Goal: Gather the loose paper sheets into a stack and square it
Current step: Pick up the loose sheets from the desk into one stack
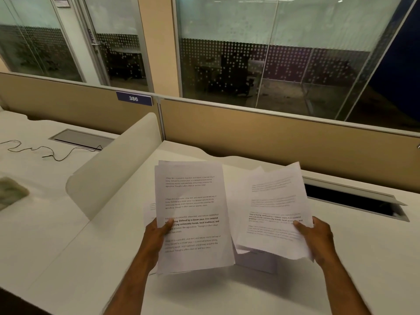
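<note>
Now, left hand [156, 235]: closed on the left bundle of printed sheets [193, 214], thumb pressed on the front page near its left edge, fingers behind.
Right hand [317, 239]: gripping the right bundle of sheets [275, 212] at its right edge, thumb on top of the page.
Left bundle: held above the white desk [91, 258], long axis running away from the person, top edge toward the tan partition [272, 133]; text reads upright, and edges of pages behind it peek out at the top and left, so it is not squared.
Right bundle: tilted clockwise, blurred, its left part tucked behind the left bundle's right edge; corners fan out unevenly.
Readable print: paragraphs on the left page, one in bold reading in part "Defined by a slower pace, it is centered", "community bonds, local traditions".
Right page print: same layout, too blurred to read.
Sign [134, 98]: blue plate on the partition with "386".
Cable [45, 151]: thin black wire lying loose on the neighbouring desk, well apart from the papers.
</note>
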### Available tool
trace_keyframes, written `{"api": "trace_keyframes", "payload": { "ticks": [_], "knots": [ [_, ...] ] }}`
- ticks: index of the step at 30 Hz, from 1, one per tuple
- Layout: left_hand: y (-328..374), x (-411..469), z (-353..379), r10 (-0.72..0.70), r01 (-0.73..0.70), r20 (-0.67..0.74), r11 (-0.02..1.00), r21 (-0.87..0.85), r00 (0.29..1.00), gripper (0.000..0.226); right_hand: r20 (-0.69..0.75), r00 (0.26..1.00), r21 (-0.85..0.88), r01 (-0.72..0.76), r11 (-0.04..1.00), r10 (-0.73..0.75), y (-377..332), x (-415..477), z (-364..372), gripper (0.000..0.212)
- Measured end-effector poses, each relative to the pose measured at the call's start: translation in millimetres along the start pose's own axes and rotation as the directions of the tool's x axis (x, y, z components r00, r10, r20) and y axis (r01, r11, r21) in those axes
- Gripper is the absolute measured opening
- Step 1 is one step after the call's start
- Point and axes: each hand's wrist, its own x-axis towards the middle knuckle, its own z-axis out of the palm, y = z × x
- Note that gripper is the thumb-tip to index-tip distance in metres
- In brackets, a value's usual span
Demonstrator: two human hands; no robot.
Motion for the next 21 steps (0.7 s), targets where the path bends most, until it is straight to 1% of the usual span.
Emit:
{"api": "trace_keyframes", "payload": {
  "ticks": [3, 5, 7, 9, 11, 13, 15, 17, 19, 21],
  "knots": [
    [-4.5, -5.4, -0.5, -0.008, 0.008, 0.01, 1.0, 0.004, 1.0, 0.023, -0.039, 0.995, -0.015, -0.093, 0.996, 0.092, 30.2, -7.2, 11.0, 0.022],
    [-5.8, -10.0, -2.9, -0.01, 0.01, 0.011, 1.0, 0.006, 1.0, 0.024, -0.067, 0.99, -0.049, -0.126, 0.991, 0.123, 47.2, -11.4, 19.1, 0.028],
    [-7.2, -14.2, -6.2, -0.012, 0.012, 0.013, 1.0, 0.005, 1.0, 0.023, -0.082, 0.988, -0.081, -0.141, 0.987, 0.134, 57.4, -16.0, 25.0, 0.029],
    [-7.9, -17.2, -9.5, -0.015, 0.015, 0.01, 1.0, 0.007, 1.0, 0.022, -0.102, 0.984, -0.135, -0.158, 0.978, 0.145, 62.6, -19.6, 28.2, 0.033],
    [-9.4, -18.6, -12.7, -0.014, 0.014, 0.005, 1.0, 0.012, 1.0, 0.022, -0.133, 0.976, -0.191, -0.194, 0.962, 0.17, 61.3, -24.8, 27.4, 0.042],
    [-10.2, -18.7, -14.9, -0.008, 0.008, 0.004, 1.0, 0.015, 1.0, 0.024, -0.183, 0.968, -0.192, -0.207, 0.959, 0.172, 51.7, -29.6, 21.7, 0.046],
    [-10.1, -18.8, -15.0, 0.0, 0.0, 0.001, 1.0, 0.018, 1.0, 0.025, -0.237, 0.964, -0.135, -0.155, 0.979, 0.12, 32.9, -32.7, 12.3, 0.042],
    [-9.0, -19.0, -13.4, 0.003, -0.003, -0.006, 1.0, 0.019, 1.0, 0.026, -0.232, 0.972, -0.085, -0.051, 0.995, 0.03, 9.5, -35.6, 1.1, 0.035],
    [-7.5, -18.2, -10.1, 0.008, -0.007, -0.012, 1.0, 0.02, 1.0, 0.025, -0.162, 0.985, 0.01, 0.063, 0.998, -0.061, -13.7, -39.4, -9.6, 0.025],
    [-5.9, -17.6, -5.7, 0.015, -0.015, -0.02, 1.0, 0.022, 1.0, 0.024, -0.052, 0.993, 0.161, 0.112, 0.981, -0.105, -33.3, -44.1, -15.9, 0.015]
  ]
}}
